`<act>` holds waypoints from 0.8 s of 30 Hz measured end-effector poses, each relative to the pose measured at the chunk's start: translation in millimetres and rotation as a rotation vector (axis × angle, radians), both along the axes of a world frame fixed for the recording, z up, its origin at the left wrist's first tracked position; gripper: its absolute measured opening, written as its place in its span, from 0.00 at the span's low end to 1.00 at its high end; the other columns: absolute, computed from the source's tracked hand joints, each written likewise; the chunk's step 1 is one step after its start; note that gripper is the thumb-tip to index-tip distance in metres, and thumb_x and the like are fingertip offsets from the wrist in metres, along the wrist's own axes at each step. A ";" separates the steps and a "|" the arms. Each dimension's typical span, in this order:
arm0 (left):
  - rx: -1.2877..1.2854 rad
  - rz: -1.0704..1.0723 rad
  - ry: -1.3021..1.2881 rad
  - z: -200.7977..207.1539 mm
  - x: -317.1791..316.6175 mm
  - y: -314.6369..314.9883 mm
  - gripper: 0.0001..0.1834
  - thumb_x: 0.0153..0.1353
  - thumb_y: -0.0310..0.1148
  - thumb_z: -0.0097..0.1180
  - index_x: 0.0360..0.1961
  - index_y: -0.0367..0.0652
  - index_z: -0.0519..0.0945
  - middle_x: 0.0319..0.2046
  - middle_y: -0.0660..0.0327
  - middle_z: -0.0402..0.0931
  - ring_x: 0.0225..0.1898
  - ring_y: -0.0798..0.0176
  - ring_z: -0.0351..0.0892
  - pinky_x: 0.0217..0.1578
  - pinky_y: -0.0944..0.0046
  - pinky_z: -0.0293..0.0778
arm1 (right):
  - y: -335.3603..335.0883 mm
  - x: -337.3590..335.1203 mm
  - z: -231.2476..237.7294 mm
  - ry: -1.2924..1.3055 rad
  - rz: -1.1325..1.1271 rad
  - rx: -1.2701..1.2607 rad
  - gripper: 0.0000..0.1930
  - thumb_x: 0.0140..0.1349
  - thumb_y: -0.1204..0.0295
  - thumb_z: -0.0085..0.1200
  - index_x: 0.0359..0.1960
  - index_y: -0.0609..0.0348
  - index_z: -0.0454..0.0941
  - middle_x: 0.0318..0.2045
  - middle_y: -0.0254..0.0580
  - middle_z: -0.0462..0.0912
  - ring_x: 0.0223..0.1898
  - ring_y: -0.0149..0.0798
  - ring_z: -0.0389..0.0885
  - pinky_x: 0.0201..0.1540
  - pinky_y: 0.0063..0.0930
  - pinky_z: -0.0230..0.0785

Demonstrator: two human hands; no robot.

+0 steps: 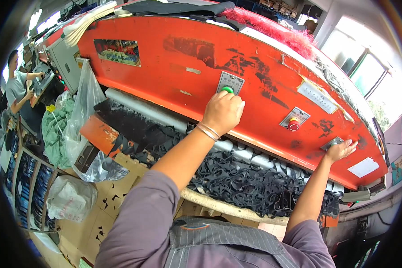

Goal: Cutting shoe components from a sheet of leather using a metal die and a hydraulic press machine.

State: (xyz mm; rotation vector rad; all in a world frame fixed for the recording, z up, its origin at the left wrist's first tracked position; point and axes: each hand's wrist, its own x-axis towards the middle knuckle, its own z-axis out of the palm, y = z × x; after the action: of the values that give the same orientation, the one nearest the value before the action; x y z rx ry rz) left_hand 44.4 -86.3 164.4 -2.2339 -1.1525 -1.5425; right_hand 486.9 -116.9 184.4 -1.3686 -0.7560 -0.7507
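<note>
My left hand point(223, 111), with two thin bands at its wrist, is curled into a fist against the red machine point(156, 67). Just above its knuckles shows a green push button point(228, 90) on a small metal plate. Farther right, my right hand point(341, 150) rests on another metal plate point(330, 143), fingers stretched out; whatever lies beneath the palm is hidden. Between the two hands sits a red stop button point(293, 125). Below the machine's front, a tangled heap of black cut scraps point(250, 178) covers the bed.
A clear plastic bag point(82, 102) hangs at the machine's left end, beside a green cloth bundle point(58, 129). A white sack point(71, 196) stands on the floor below. Gloves point(89, 22) and red fluffy material point(277, 31) lie on top. At far left, another person point(18, 89) works.
</note>
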 end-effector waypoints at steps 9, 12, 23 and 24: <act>-0.817 -0.090 0.125 -108.0 -58.9 -168.2 0.14 0.61 0.40 0.55 0.24 0.42 0.79 0.23 0.56 0.73 0.31 0.48 0.74 0.35 0.51 0.71 | -46.8 -12.5 2.8 -0.130 0.073 -0.154 0.30 0.72 0.56 0.41 0.65 0.68 0.60 0.69 0.61 0.55 0.71 0.55 0.50 0.71 0.47 0.42; -0.675 0.005 0.166 -130.2 -63.6 -206.5 0.12 0.59 0.40 0.57 0.26 0.44 0.82 0.25 0.58 0.74 0.32 0.50 0.74 0.38 0.52 0.70 | -43.6 -116.9 -4.0 -0.241 0.352 -0.080 0.22 0.70 0.65 0.47 0.60 0.66 0.67 0.63 0.53 0.65 0.66 0.49 0.60 0.68 0.42 0.50; -0.686 0.152 0.187 -125.1 -51.9 -191.4 0.09 0.51 0.37 0.61 0.26 0.43 0.82 0.26 0.57 0.78 0.33 0.50 0.76 0.37 0.51 0.71 | -66.3 -331.9 -75.7 -0.747 1.680 -0.673 0.19 0.56 0.65 0.59 0.49 0.57 0.77 0.44 0.44 0.81 0.51 0.45 0.76 0.54 0.40 0.67; -0.689 0.135 0.194 -121.0 -53.5 -187.2 0.09 0.51 0.37 0.61 0.26 0.43 0.82 0.26 0.57 0.78 0.33 0.50 0.76 0.37 0.51 0.71 | -50.4 -316.3 -81.9 -0.715 1.638 -0.765 0.19 0.56 0.65 0.60 0.49 0.57 0.78 0.43 0.44 0.81 0.49 0.46 0.76 0.53 0.40 0.67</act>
State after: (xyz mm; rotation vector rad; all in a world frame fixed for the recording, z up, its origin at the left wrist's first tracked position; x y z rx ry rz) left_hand -9.1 -273.5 43.4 -2.5418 -1.9374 -0.9272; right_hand 170.6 -167.3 102.6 -0.5788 -2.4182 0.5043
